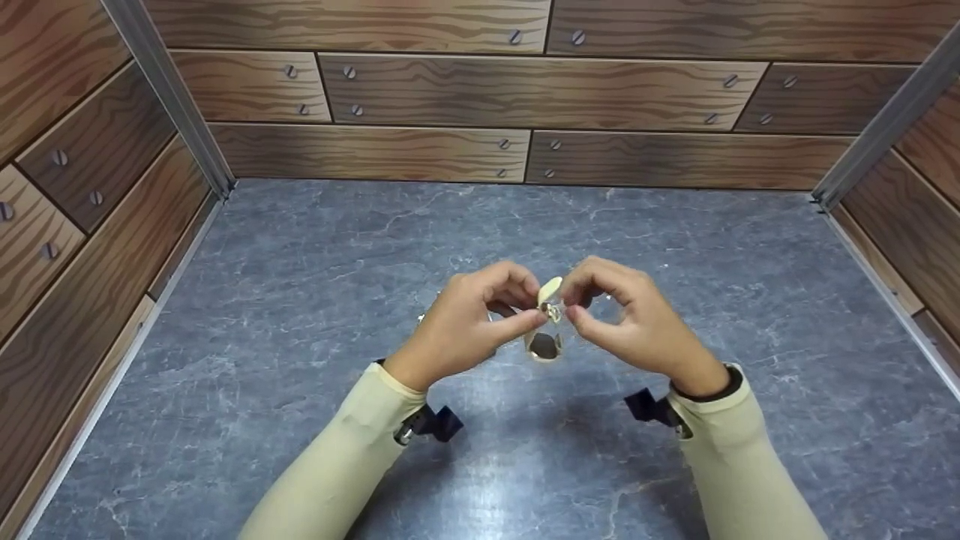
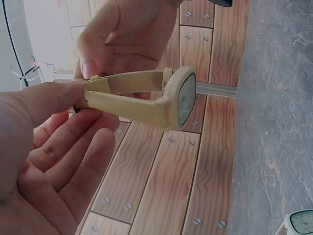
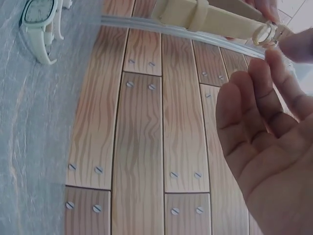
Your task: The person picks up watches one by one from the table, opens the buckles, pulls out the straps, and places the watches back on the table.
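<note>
A wristwatch with a cream strap (image 2: 129,107) and a squarish face (image 2: 187,99) hangs in the air between the hands, its strap bent into a loop. My left hand (image 1: 469,319) pinches the strap between thumb and fingers, near the buckle end. The thumb and forefinger of my right hand (image 1: 637,315) pinch at the gold-coloured buckle (image 3: 266,34), while its other fingers extend loosely. In the head view the buckle and strap end are small and partly hidden by fingertips.
A second watch (image 3: 39,12) with a pale strap lies on the grey marbled tabletop (image 1: 337,247), mostly hidden behind the left hand in the head view. Another pale strap piece (image 3: 59,19) shows beside it. Wood-patterned panels (image 1: 525,90) wall in the back and sides.
</note>
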A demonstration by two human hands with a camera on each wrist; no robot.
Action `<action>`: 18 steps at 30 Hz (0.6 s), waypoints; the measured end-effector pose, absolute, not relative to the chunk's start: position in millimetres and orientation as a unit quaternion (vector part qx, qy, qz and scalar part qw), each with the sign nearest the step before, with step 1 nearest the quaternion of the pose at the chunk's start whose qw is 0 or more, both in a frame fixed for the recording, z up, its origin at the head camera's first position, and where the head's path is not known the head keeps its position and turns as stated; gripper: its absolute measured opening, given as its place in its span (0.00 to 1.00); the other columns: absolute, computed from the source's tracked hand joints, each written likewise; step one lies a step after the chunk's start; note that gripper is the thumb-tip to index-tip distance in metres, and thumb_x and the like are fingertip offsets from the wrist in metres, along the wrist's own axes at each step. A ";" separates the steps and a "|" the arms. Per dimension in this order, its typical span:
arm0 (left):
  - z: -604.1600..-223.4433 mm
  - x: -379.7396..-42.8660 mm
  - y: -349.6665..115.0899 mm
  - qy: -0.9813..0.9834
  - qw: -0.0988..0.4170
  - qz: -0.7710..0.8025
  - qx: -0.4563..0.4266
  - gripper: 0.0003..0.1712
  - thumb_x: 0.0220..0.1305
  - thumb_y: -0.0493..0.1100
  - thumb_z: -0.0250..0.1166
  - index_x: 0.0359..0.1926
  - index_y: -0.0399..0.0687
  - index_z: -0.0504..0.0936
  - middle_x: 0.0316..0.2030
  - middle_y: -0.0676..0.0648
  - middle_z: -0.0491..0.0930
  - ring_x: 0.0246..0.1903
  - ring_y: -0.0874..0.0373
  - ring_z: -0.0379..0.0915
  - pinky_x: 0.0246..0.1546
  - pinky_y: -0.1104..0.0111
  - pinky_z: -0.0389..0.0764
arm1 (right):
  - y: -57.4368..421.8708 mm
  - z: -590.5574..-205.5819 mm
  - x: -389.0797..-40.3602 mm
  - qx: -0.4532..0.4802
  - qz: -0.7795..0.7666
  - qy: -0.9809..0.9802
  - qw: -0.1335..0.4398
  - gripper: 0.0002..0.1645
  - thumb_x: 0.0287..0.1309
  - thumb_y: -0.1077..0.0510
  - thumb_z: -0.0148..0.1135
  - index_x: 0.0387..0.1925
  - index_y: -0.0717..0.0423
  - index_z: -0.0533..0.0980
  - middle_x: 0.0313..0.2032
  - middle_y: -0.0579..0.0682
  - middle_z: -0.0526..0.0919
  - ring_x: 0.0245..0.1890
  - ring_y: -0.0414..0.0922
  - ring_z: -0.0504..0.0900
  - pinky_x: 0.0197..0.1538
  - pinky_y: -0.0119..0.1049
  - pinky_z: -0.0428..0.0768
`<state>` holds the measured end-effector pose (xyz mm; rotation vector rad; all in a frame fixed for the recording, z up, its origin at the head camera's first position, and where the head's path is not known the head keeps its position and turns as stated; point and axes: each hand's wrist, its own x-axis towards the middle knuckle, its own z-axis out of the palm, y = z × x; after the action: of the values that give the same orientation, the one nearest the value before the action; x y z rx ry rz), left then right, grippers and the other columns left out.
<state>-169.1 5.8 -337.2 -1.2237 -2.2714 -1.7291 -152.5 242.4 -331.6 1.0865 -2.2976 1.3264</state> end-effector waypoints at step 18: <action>-337.1 -167.6 7.6 -0.739 0.019 -0.542 -0.399 0.20 0.68 0.43 0.71 0.58 0.44 0.81 0.42 0.52 0.86 0.41 0.65 0.83 0.45 0.68 0.84 | 239.6 -330.4 -146.8 0.346 0.454 -0.813 0.112 0.11 0.63 0.68 0.70 0.45 0.54 0.84 0.38 0.47 0.86 0.33 0.40 0.85 0.34 0.32 0.84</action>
<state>-167.6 7.6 -337.1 -1.2375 -2.2945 -1.6830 -146.8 239.6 -330.4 1.0170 -2.3872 1.3321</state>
